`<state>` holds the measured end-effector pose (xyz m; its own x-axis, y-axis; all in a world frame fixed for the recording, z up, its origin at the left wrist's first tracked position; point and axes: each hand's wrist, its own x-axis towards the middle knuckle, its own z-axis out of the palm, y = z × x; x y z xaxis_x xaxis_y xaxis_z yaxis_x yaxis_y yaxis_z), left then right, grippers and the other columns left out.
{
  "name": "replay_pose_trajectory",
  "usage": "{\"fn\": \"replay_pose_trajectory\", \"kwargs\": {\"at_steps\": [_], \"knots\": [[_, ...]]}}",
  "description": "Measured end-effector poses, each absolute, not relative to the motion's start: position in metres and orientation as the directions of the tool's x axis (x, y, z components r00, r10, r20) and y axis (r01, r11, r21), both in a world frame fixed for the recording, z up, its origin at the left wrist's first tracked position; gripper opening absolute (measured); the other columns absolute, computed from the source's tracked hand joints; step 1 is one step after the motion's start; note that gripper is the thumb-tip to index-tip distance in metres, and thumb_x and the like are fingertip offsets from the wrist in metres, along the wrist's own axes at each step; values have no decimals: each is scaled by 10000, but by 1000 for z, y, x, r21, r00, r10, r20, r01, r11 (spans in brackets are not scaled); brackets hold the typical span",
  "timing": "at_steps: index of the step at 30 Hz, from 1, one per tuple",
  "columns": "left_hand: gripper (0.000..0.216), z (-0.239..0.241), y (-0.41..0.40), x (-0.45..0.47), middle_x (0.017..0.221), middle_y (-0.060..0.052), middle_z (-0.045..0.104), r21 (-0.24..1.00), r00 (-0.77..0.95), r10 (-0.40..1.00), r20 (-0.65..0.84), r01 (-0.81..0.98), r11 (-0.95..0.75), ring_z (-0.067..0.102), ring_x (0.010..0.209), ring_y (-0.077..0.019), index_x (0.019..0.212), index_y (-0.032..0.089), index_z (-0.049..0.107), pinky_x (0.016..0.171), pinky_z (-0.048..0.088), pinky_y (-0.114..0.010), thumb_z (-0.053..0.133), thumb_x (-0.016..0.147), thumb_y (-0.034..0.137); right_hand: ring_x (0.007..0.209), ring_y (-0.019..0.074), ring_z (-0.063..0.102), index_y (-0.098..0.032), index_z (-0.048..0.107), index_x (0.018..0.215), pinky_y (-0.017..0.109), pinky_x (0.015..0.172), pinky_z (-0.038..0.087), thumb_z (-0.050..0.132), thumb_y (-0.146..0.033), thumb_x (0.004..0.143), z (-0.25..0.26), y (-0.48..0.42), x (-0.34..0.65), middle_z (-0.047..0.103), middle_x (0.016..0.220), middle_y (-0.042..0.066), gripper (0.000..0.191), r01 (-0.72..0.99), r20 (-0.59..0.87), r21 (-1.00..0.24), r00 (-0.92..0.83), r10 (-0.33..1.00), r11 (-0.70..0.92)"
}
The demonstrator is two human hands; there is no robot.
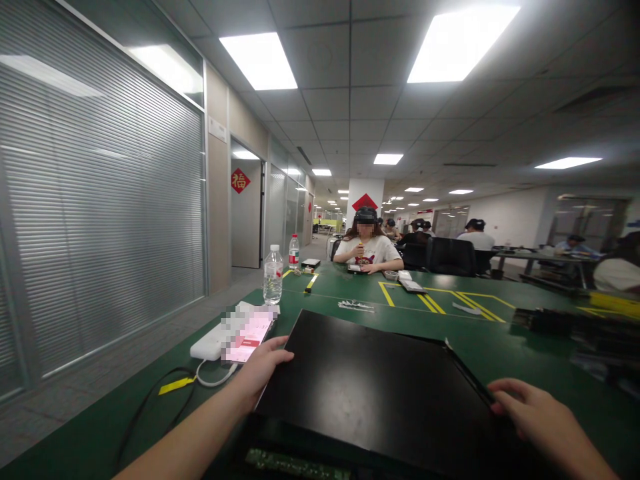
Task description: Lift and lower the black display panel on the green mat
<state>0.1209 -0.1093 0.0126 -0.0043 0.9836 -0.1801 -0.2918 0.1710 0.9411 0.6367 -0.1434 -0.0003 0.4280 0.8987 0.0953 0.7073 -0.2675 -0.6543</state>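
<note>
A large, flat black panel with a dull sheen, which looks like a display panel, lies tilted in front of me. My left hand grips its left edge, thumb on top and the other fingers mostly hidden beneath. At the opposite edge, the curled fingers of my right hand close on the panel's rim, beside a thin dark strip that runs along it. Below the near edge shows a narrow green circuit board, partly in shadow.
Left of the panel are a lit phone, a white power bank with a cable, and a water bottle. Foil-like scraps lie beyond on the green table. A person sits opposite. Dark parts are at the right.
</note>
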Motion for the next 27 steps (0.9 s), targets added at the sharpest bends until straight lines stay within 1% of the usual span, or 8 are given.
{"fn": "replay_pose_trajectory", "kwargs": {"at_steps": [2, 5, 9, 14, 17, 20, 24, 27], "knots": [[573, 17, -113, 123, 941, -103, 886, 956, -13, 983, -185, -234, 177, 860, 896, -315, 1277, 135, 677, 838, 651, -398, 760, 711, 95, 510, 279, 705, -268, 799, 875, 424, 582, 557, 570, -514, 714, -3, -142, 639, 849, 742, 76, 373, 700, 108, -663, 440, 892, -265], [464, 17, -115, 126, 931, -82, 888, 974, -39, 988, -147, -178, 138, 860, 929, -315, 1150, 166, 700, 894, 646, -401, 770, 694, 115, 517, 274, 706, -269, 793, 875, 417, 593, 556, 549, -502, 716, -3, -142, 637, 846, 735, 70, 373, 696, 106, -663, 451, 886, -275], [403, 15, -116, 127, 926, -67, 890, 981, 26, 995, -99, -162, 102, 858, 981, -329, 1052, 198, 697, 914, 638, -410, 782, 659, 166, 535, 281, 714, -273, 776, 864, 431, 626, 553, 525, -494, 709, 2, -144, 632, 848, 744, 72, 368, 695, 74, -649, 461, 884, -308], [463, 15, -115, 124, 933, -78, 893, 984, 14, 995, -94, -154, 95, 854, 1007, -352, 1084, 194, 704, 935, 631, -434, 793, 630, 215, 526, 288, 708, -289, 757, 836, 449, 637, 554, 506, -501, 696, 6, -144, 630, 843, 731, 68, 356, 680, 56, -659, 471, 880, -321], [494, 12, -111, 123, 1023, -98, 898, 980, 0, 997, -72, -187, 71, 840, 1092, -362, 1111, 200, 723, 1014, 618, -462, 810, 627, 244, 521, 291, 704, -292, 760, 824, 456, 626, 552, 514, -506, 676, 4, -143, 630, 845, 736, 71, 357, 670, 58, -672, 473, 879, -316], [458, 11, -109, 121, 1107, -121, 891, 985, -22, 1000, -7, -172, 3, 806, 1197, -374, 1058, 198, 759, 1095, 587, -474, 819, 609, 263, 529, 297, 710, -290, 773, 822, 461, 627, 557, 535, -516, 657, 2, -141, 633, 848, 746, 78, 367, 664, 61, -680, 473, 879, -311], [342, 14, -113, 118, 1132, -122, 879, 999, 85, 995, 43, -5, -42, 787, 1217, -385, 956, 197, 775, 1089, 590, -475, 785, 627, 291, 525, 308, 717, -281, 797, 842, 470, 633, 567, 576, -536, 651, -2, -138, 639, 851, 751, 94, 387, 662, 56, -687, 459, 887, -299], [272, 13, -113, 115, 1125, -96, 866, 967, 55, 995, 83, 238, -93, 747, 1275, -383, 918, 207, 771, 1095, 582, -452, 732, 659, 282, 518, 305, 720, -285, 807, 848, 463, 625, 576, 603, -546, 663, -8, -135, 646, 851, 744, 91, 380, 667, 64, -687, 450, 891, -287]]}}
